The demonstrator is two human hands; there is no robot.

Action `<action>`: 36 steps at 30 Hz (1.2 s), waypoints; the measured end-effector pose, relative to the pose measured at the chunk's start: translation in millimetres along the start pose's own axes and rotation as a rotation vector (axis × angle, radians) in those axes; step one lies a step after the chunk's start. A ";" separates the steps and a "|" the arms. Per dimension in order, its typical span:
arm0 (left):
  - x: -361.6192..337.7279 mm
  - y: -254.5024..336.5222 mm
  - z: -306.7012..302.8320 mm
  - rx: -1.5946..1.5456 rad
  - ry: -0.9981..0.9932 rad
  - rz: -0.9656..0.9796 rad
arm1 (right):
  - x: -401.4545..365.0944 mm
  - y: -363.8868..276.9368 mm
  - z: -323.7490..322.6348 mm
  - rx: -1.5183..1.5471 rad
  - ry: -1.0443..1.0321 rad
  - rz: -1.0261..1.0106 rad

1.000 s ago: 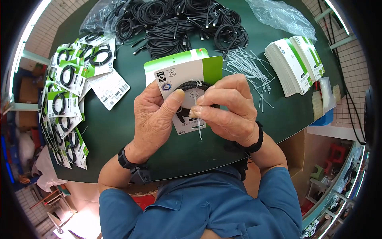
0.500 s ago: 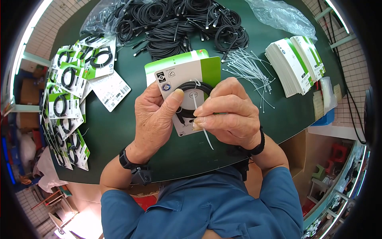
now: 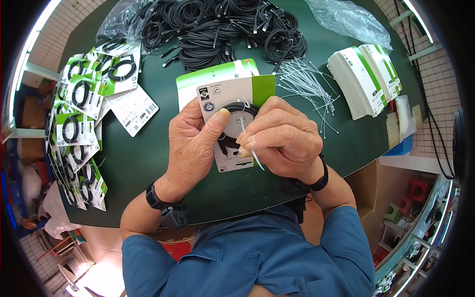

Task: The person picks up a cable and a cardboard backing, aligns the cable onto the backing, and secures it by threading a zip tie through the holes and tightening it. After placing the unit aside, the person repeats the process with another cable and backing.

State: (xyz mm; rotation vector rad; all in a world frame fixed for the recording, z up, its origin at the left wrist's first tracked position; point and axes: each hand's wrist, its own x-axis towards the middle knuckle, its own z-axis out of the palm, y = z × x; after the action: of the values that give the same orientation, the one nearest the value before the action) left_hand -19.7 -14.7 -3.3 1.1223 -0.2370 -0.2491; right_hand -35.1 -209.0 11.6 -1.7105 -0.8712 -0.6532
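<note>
My left hand (image 3: pixel 190 143) is closed on a green and white packaging card (image 3: pixel 228 90), thumb pressing a coiled black cable (image 3: pixel 232 107) against its front. Behind it, a second green and white card (image 3: pixel 189 88) sticks out at the upper left. My right hand (image 3: pixel 289 141) pinches a thin white cable tie (image 3: pixel 257 161) in front of the card. The tie passes over the top of the coil, and its tail hangs below my fingers. Part of the coil is hidden by my right fingers.
Carded cables (image 3: pixel 79 128) lie piled at the left. Black cable bundles (image 3: pixel 208 42) and plastic bags (image 3: pixel 349 22) lie at the back. Loose white ties (image 3: pixel 309 89) spread right of centre, beside stacked cards (image 3: pixel 354 81). The dark green table's edge (image 3: pixel 232 214) curves near my body.
My right fingers have shifted slightly left and down along the cable tie, and less of its tail shows below them. The card sits slightly lower in view.
</note>
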 end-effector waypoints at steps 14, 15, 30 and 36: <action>0.6 -2.9 -0.6 0.056 -0.018 -0.040 | -5.5 2.9 7.9 -0.034 0.088 -0.014; 0.4 -2.6 -0.5 0.065 -0.020 -0.039 | -4.5 2.6 6.2 -0.035 0.084 -0.012; -0.9 -4.3 4.4 0.089 -0.033 -0.059 | 2.8 15.7 -10.4 -0.399 0.043 -0.095; 1.6 -1.7 3.2 0.124 -0.023 -0.076 | -4.7 4.8 -17.9 -0.366 -0.085 -0.077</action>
State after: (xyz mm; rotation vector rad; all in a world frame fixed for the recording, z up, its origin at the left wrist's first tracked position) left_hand -19.3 -18.6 -3.4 1.2535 -0.2334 -0.3182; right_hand -34.1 -228.1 10.5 -2.0512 -0.9213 -0.8361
